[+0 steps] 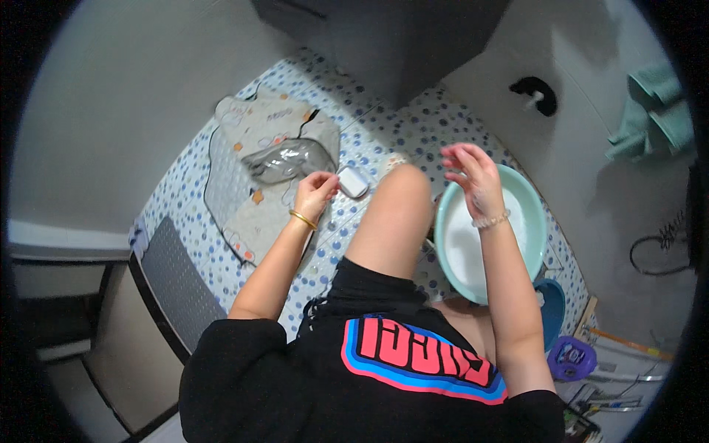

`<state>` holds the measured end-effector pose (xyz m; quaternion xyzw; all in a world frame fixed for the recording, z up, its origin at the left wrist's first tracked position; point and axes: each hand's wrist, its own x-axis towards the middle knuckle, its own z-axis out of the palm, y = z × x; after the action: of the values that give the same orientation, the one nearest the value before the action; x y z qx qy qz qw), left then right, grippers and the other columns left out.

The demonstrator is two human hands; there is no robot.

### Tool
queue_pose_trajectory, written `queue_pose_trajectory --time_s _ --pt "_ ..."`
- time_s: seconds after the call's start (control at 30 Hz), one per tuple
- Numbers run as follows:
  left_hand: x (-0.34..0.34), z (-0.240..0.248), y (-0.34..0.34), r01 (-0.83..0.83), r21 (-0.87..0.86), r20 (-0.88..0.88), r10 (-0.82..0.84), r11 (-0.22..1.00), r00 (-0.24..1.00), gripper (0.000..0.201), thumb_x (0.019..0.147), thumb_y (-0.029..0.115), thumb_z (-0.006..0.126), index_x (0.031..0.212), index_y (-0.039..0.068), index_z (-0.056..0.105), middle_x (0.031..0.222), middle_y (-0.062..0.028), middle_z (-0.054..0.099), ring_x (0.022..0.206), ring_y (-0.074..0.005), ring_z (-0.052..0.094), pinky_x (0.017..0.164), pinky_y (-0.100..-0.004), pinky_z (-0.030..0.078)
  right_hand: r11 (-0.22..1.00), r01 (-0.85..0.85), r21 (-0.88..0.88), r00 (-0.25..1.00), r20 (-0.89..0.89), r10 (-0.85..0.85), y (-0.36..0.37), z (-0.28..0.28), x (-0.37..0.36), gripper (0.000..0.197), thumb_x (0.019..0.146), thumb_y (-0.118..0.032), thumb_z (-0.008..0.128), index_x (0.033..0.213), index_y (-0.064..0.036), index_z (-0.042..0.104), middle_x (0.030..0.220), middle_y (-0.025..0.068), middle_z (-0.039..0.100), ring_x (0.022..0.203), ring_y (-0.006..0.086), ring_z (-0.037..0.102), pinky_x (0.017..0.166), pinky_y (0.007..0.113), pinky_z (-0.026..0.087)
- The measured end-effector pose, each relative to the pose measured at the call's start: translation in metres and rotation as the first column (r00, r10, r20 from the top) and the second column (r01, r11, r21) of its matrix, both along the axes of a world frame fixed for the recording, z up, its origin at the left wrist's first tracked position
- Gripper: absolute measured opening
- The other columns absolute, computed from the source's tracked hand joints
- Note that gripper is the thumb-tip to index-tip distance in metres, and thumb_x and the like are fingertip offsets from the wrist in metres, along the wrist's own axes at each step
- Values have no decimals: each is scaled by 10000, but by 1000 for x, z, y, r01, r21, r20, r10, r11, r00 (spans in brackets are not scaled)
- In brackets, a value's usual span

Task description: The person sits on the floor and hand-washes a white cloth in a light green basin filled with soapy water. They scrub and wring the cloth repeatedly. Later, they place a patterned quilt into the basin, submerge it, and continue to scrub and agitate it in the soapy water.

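My left hand, with a gold bangle at the wrist, is closed in a pinch. Its fingertips grip the near edge of a small white rounded dish with a grey rim. Beside that hand a clear plastic bag lies crumpled on a pale patterned mat. On the other side, my right hand hovers over a light green basin, fingers spread and slightly curled, holding nothing. White foamy water fills the basin. A beaded bracelet is on my right wrist.
My bent knee stands between the hands. A blue bucket and a purple container are by the basin. Green cloth hangs at the right wall. A dark grey cabinet is ahead, a grey floor mat at left.
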<state>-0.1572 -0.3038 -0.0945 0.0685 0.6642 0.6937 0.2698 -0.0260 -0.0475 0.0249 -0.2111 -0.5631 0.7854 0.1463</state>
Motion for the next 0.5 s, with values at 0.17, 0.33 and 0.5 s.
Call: queue_pose_trajectory --time_s 0.17,0.33,0.5 --pt "2 -94 -79 -157 -271 148 202 950 968 169 787 198 587 829 35 574 721 -39 596 584 -75 522 496 -178 405 949 -313 -20 949 -52 312 -91 9 -106 181 805 -195 555 905 -44 553 860 38 592 748 98 550 614 221 450" --pt "-6 -161 -85 -206 -372 153 279 905 948 202 736 201 636 867 66 564 720 10 553 601 -77 500 488 -191 398 810 -253 -530 966 -87 245 -147 -45 -184 128 802 -186 534 867 -76 537 844 53 576 727 139 533 604 280 421" --pt "-70 -220 -65 -315 -562 -15 372 765 928 482 663 315 689 998 11 520 864 -100 569 720 -181 549 608 -288 453 730 -7 -684 947 229 224 -158 -112 -187 159 807 -213 527 885 -75 533 833 45 569 695 133 509 579 262 396"
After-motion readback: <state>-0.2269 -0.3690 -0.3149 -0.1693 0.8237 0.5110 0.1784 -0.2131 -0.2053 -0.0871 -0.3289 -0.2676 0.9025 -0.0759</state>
